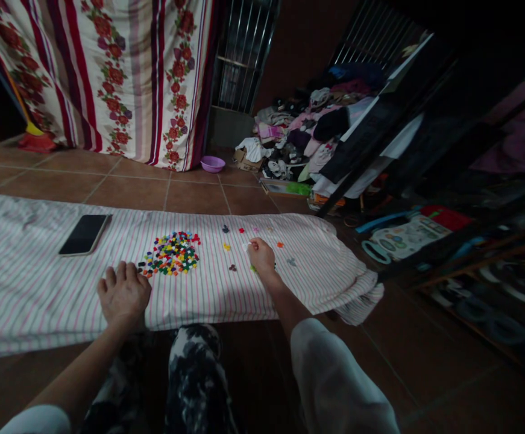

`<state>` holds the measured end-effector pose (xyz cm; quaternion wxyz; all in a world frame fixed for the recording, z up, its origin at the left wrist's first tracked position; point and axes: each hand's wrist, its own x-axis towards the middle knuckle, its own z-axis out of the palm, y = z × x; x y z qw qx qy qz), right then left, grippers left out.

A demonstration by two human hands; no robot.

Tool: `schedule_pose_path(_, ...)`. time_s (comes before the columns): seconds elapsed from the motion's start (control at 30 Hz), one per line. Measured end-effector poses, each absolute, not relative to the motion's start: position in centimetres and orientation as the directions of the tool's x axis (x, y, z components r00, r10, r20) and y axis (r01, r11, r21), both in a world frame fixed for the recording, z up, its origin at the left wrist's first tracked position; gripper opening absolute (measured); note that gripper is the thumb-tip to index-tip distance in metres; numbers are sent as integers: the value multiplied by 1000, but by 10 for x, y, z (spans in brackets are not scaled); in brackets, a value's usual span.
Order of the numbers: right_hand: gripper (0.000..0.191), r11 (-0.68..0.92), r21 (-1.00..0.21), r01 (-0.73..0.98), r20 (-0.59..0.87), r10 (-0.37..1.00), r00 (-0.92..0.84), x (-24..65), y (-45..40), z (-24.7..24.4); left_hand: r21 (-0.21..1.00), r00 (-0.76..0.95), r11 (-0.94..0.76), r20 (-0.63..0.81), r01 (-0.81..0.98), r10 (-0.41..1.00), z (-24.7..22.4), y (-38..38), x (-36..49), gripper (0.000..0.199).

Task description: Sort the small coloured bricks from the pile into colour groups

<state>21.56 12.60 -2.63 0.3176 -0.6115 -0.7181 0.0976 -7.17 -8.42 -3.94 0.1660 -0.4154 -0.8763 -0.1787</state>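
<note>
My left hand [124,294] rests palm down on the striped cloth [40,289], its fingers apart and holding nothing. Just beyond it lies a loose heap of tiny multicoloured pieces [174,254]. My right hand [262,256] is closed in a pinch over the cloth, with a small white piece [245,245] at its fingertips. Around that hand lie several little one-colour groups: a dark grey group [225,229], a red group [241,230], a yellow group [226,247], a brown group [232,268], an orange group [280,245] and a grey group [292,261]. The hand partly hides a green group [254,269].
A phone [85,235] lies on the cloth at left. Beyond the covered surface, a purple basin [212,163] sits on the tiled floor before a floral curtain [122,78]. A clothes pile [311,126] stands behind, and a dark rack post [352,175] rises at right.
</note>
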Motion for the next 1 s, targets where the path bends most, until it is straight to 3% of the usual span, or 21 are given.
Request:
schedule_pose_path(0.17,21,234,-395,888,314,943,-108,218,136,-28,179,-604,595,443,784,663,-39,-83,-71,42)
schedule_pose_path(0.37,19,263,-345,901,280,945,-168,215,141,-28,168,-602,595,424,786,676,-36,-84,-70,40)
schedule_pose_path(0.67,22,271,-363,892,279,944,-174,216,142,-34,213,-617,586,393,782,682,-34,-84,-70,40)
schedule_pose_path(1.0,29,374,-459,806,424,890,-171,214,134,-24,195,-617,595,404,779,675,-40,-83,-72,43)
